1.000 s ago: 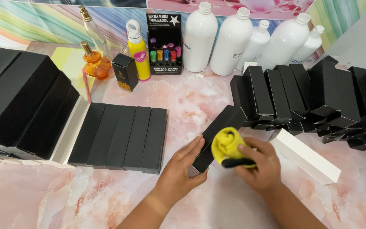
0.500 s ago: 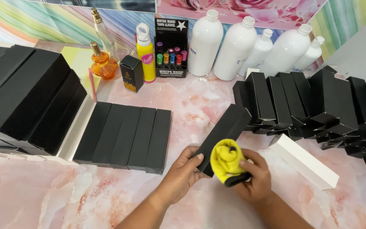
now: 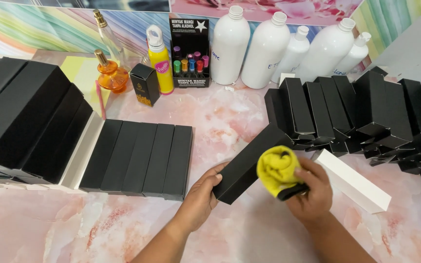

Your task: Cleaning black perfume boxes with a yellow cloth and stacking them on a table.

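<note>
Five flat black boxes (image 3: 140,159) are lying finished in a row at nine o'clock of the hands, while many upright ones (image 3: 361,114) are waiting at two o'clock. One black box (image 3: 249,163) is being gripped by the left hand (image 3: 201,195), fingers curled on its end. A yellow cloth (image 3: 277,168) is being pinched closed in the right hand (image 3: 313,192); its far side is being hidden.

Bright, even light; sharp focus, soft shadows.

Pink marble tabletop (image 3: 239,117), striped colourful backdrop (image 3: 35,24) w/ even light.
</note>
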